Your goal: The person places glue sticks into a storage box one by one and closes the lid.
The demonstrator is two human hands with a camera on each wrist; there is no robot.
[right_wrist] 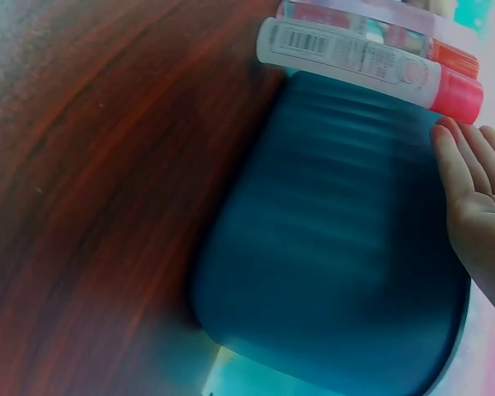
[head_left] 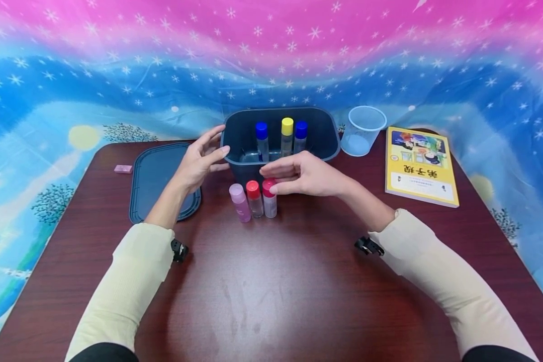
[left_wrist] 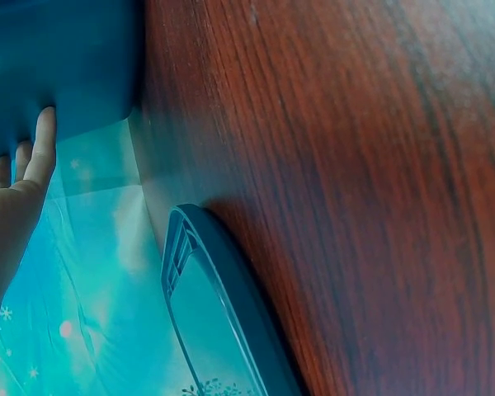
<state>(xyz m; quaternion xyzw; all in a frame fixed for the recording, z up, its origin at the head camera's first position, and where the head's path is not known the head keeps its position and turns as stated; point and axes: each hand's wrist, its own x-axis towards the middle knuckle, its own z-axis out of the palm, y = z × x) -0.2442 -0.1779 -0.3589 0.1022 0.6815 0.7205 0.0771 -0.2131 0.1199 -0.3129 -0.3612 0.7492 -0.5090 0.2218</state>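
Note:
A dark plastic bin [head_left: 237, 173] stands at the back of the table. Its left side is held by my left hand [head_left: 196, 161], thumb at the rim, and in the left wrist view several fingers [left_wrist: 43, 153] lie along the outer wall. Inside the bin are two blue-capped tubes [head_left: 262, 138] and a yellow-capped tube [head_left: 287, 136]. In front of it three tubes stand upright in a row: purple [head_left: 240, 203], red-capped [head_left: 255, 201] and pink-red-capped [head_left: 270, 205]. My right hand [head_left: 309, 176] hovers at the pink-red cap with straight fingers, thumb close to it; contact is unclear.
A dark lid [head_left: 151, 186] lies left of the bin, with a small pink block [head_left: 123, 169] beyond it. At the bin's right stand a clear plastic cup [head_left: 359, 143] and a yellow book [head_left: 421, 188]. A patterned cloth [head_left: 271, 55] hangs behind the table [head_left: 276, 291].

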